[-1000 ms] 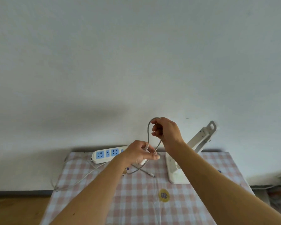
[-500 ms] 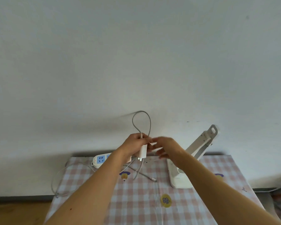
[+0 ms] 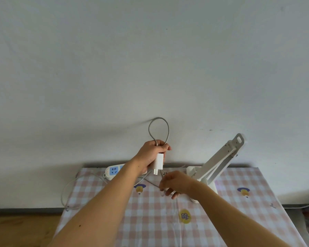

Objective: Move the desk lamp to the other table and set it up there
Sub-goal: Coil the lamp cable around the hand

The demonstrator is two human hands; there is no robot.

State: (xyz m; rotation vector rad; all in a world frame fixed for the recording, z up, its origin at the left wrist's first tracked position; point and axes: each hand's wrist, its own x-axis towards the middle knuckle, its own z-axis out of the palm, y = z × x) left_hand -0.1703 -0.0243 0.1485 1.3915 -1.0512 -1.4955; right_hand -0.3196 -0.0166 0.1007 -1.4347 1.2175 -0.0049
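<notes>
Two hands worked left of the desk lamp (image 3: 219,163): the left hand (image 3: 152,154) gripped the white plug (image 3: 158,162) and a cable loop (image 3: 158,118); whether the right hand (image 3: 177,183) pinched anything was unclear. On the desk (image 3: 239,220), the lamp looked top-heavy, best lifted by its base (image 3: 192,171).

head cam | single view | looks forward and down | table (image 3: 221,220) near | wall (image 3: 150,59) behind

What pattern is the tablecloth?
Pink-and-white check tablecloth, dotted with small cartoon prints; the head view, the only one, shows it clearly.
</notes>
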